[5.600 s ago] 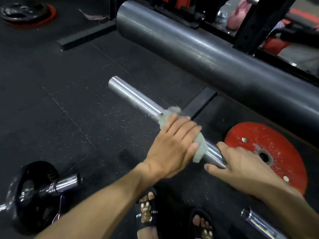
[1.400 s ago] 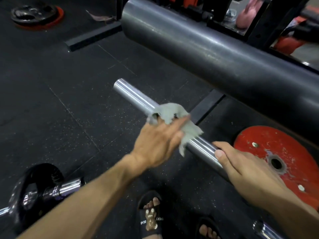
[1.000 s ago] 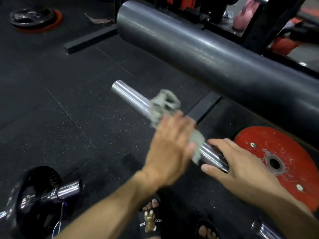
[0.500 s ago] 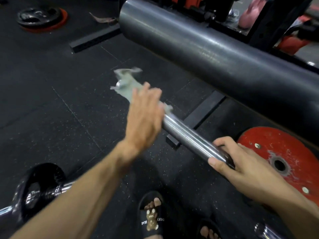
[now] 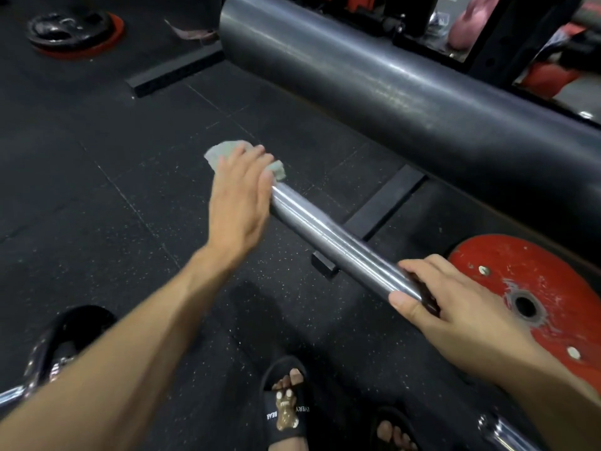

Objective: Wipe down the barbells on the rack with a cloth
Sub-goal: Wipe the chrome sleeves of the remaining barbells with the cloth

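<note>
Single head-worn wide-angle view, pitched forward and down, close over both forearms. Shiny steel barbell sleeve (image 5: 331, 239) ran diagonally through centre frame; thick dark grey cylindrical roller (image 5: 390, 83) crossed the top. Black speckled rubber floor (image 5: 97, 190) filled the left; sandalled feet at bottom edge. No second view to overlap.

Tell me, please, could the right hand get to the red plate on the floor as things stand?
Probably yes: the red plate lies uncovered just beyond the right hand, nothing between them. But that hand grips the barbell sleeve and would have to let go first.
</note>
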Available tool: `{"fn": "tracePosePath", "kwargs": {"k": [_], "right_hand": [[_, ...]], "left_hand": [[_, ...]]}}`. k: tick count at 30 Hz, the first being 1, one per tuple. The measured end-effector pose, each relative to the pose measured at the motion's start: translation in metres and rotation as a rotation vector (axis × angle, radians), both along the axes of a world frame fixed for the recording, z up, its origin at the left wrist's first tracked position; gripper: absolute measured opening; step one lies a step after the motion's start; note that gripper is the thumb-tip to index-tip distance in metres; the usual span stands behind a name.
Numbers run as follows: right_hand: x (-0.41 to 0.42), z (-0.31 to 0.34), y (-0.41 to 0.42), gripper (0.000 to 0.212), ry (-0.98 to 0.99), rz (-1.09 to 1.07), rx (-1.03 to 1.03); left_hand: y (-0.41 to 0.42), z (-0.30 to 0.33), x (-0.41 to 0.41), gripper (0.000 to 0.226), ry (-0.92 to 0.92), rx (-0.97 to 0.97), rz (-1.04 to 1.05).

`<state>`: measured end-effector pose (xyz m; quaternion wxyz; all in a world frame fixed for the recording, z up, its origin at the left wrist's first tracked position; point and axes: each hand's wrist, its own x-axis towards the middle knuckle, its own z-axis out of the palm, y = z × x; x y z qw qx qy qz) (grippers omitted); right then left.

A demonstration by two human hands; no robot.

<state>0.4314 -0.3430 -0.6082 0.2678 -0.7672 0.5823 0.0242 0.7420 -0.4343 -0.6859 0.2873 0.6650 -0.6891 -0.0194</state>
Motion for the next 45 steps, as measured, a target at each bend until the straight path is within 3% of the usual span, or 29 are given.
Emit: {"fn": "tracePosePath", "kwargs": {"k": [4,8,10,14,18,20,23,26,28,30,32,34,37,40,42,45], "right_hand": [[0.001,0.001,0.001,0.047,0.003,-0.002,-0.004],[0.003,0.004,0.002,0.057,0.007,0.01,0.026],[0.003,0.005,0.002,0.058,0.007,0.001,0.019],[0.004,0.006,0.001,0.056,0.033,-0.003,0.017],[0.004,0.006,0.002,0.062,0.036,-0.01,-0.005],[0.002,0.009,0.002,0.063,0.027,-0.021,-0.016],[-0.002,0.01,0.001,0.069,0.002,-0.035,-0.04],[-0.003,0.014,0.004,0.055,0.05,-0.046,0.027],[-0.007,0.017,0.008,0.062,0.064,-0.025,0.045],[-0.01,0.017,0.011,0.076,0.1,-0.02,0.051],[-0.013,0.015,0.013,0.066,0.088,-0.022,0.022],[-0.014,0.015,0.013,0.055,0.085,0.002,-0.023],[-0.011,0.017,0.012,0.048,0.071,-0.013,0.0],[-0.013,0.018,0.015,0.047,0.069,-0.026,0.004],[-0.014,0.016,0.016,0.048,0.066,-0.036,0.001],[-0.014,0.014,0.016,0.048,0.075,-0.037,0.011]], "left_hand": [[0.061,0.017,-0.08,0.038,0.135,-0.076,-0.238],[0.078,0.007,-0.075,0.046,0.14,0.028,-0.385],[0.05,0.001,-0.054,0.049,0.09,0.027,-0.258],[-0.008,0.01,-0.018,0.049,0.231,0.038,0.101],[-0.004,0.013,-0.033,0.048,0.458,0.015,0.196],[0.031,0.012,-0.07,0.045,0.404,-0.016,0.083],[0.103,0.004,-0.119,0.054,0.251,0.027,-0.255],[0.1,-0.004,-0.102,0.051,0.16,-0.012,-0.422],[0.065,0.003,-0.081,0.042,0.036,-0.005,-0.363],[0.028,0.008,-0.051,0.028,0.092,-0.023,-0.139],[0.005,0.006,-0.015,0.04,0.193,-0.031,0.077],[-0.001,-0.001,-0.012,0.048,0.224,-0.049,0.139],[0.029,-0.001,-0.074,0.044,0.216,-0.082,0.104],[0.088,-0.002,-0.126,0.05,0.167,-0.015,-0.194],[0.093,-0.001,-0.112,0.053,0.157,0.007,-0.318],[0.045,0.005,-0.062,0.044,0.149,-0.03,-0.183]]}}
